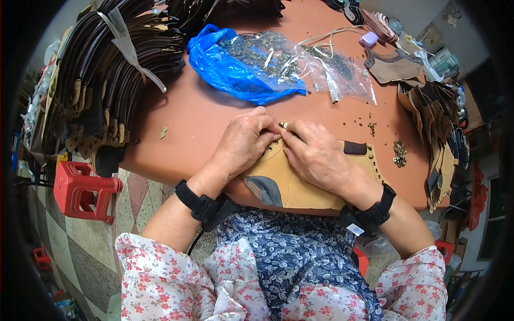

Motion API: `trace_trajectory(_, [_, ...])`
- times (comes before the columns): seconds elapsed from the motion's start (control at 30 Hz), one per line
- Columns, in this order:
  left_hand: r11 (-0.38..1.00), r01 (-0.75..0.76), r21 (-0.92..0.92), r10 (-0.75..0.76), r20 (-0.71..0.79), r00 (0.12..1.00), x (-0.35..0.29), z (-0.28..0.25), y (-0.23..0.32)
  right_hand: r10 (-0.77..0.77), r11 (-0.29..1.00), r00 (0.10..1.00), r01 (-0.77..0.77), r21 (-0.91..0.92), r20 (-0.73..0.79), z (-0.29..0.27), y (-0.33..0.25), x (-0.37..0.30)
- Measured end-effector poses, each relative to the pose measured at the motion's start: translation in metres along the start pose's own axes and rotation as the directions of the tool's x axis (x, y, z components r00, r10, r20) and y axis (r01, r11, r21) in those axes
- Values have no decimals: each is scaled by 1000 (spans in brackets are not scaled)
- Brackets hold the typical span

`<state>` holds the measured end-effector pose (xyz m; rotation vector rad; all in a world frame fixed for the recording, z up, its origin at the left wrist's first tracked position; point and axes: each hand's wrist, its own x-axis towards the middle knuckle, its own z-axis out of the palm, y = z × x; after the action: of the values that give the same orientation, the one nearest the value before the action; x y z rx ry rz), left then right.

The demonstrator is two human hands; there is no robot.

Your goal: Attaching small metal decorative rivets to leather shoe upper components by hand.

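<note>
A tan leather boot upper (300, 187) lies at the near edge of the table, with grey-blue lining showing at its lower left. Metal eyelets run along both of its sides. A shiny brass lace hook (283, 124) sits at its top corner, between my fingertips. My left hand (243, 140) is closed, thumb and forefinger pinching the upper's edge just left of the hook. Closed over the upper from the right, my right hand (321, 155) has its thumb and forefinger by the same hook. The fingertips partly hide how the hook sits in the leather.
Bundled dark leather uppers (107, 69) are piled at the left. A blue plastic bag (214, 75) and clear bags of metal fittings (267, 56) lie beyond my hands. Loose brass fittings (399, 154) and more stacked uppers (428, 115) are at the right. A red stool (83, 187) stands at lower left.
</note>
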<state>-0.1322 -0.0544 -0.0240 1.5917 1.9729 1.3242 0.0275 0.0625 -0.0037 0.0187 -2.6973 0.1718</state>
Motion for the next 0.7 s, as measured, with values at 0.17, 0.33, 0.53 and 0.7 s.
trace_trajectory(0.17, [1000, -13, -14, 13, -11, 1000, -3, 1, -2, -23, 993, 998, 29, -113, 56, 0, -4, 2])
trace_trajectory(0.33, [999, 12, -29, -12, 8, 1000, -2, -2, 3, -10, 996, 995, 18, -85, 96, -6, -5, 2])
trace_trajectory(0.53, [999, -26, 26, 25, 38, 999, -4, -4, 7, 127, 970, 991, -134, 203, 44, -4, 3, -10])
trace_trajectory(0.7, [984, -118, 130, 113, 46, 993, -19, -2, 14, 311, 926, 950, -302, 228, -5, -25, 8, -27])
